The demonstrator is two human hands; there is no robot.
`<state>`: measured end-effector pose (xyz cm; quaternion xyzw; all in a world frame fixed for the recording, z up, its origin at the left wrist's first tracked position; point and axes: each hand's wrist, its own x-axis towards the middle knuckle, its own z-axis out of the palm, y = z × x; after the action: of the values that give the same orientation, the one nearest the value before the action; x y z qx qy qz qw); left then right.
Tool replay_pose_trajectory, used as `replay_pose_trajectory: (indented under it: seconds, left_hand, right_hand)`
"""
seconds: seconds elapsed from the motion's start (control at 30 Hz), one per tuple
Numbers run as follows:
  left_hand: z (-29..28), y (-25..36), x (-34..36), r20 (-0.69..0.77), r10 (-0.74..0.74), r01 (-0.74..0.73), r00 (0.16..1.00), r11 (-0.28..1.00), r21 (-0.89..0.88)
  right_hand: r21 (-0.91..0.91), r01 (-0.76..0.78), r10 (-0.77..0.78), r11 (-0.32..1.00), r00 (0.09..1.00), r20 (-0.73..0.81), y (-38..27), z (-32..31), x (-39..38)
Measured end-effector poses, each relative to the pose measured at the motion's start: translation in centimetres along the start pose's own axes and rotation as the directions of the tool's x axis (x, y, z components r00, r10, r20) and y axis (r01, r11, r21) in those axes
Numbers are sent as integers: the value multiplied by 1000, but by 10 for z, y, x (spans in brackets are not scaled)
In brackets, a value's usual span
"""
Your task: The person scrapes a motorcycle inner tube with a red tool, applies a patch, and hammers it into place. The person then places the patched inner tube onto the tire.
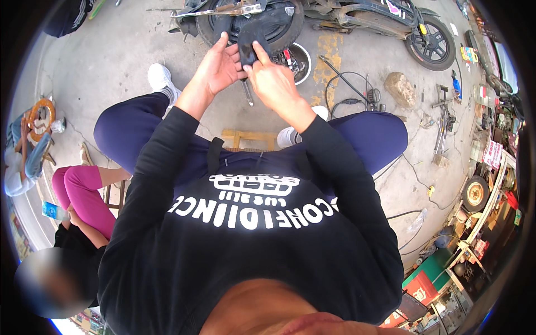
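Observation:
A black rubber tube (250, 37) hangs over the scooter's wheel (204, 19), upper centre. My left hand (218, 66) is palm up at its left edge, thumb raised and fingers loosely apart, fingertips touching the rubber. My right hand (273, 82) grips the tube's lower part, index finger extended onto its surface, other fingers curled; what lies underneath is hidden. A metal bowl (306, 67) holding small items sits behind my right hand, and a metal bar (247, 95) shows below the tube.
A wooden stool (240, 135) sits between my legs. Hoses (343, 75), a rock (399, 89) and metal tools (444, 120) lie rightward. A cluttered cart (474, 229) lines the right side. Someone in pink trousers (84, 195) sits at my left; another person (25, 162) is farther left.

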<state>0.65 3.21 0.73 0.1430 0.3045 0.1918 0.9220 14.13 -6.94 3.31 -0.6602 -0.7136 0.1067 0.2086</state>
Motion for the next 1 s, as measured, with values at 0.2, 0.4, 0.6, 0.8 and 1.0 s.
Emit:
replay_pose_trajectory:
  seconds: [0.2,0.4,0.6,0.8,1.0]
  left_hand:
    - [7,2,0,-88,46,-41,995,997,63]
    - [1,-3,0,-59,38,-37,998,999,17]
    - [1,-1,0,-74,48,-46,996,999,25]
    - [4,4,1,-50,35,-34,998,999,9]
    - [9,3,-3,-89,30,-31,996,1000,-6]
  right_hand:
    - [-13,9,-8,1000,1000,28,3,1,6]
    - [12,28,-28,1000,1000,11,-5,2,-9]
    - [26,65,-65,998,998,-9,-14,3,-14]
    - [16,34,-33,999,999,-26,-9,2,-16]
    - [-16,-22,22,1000,1000,2,-1,-2,-5]
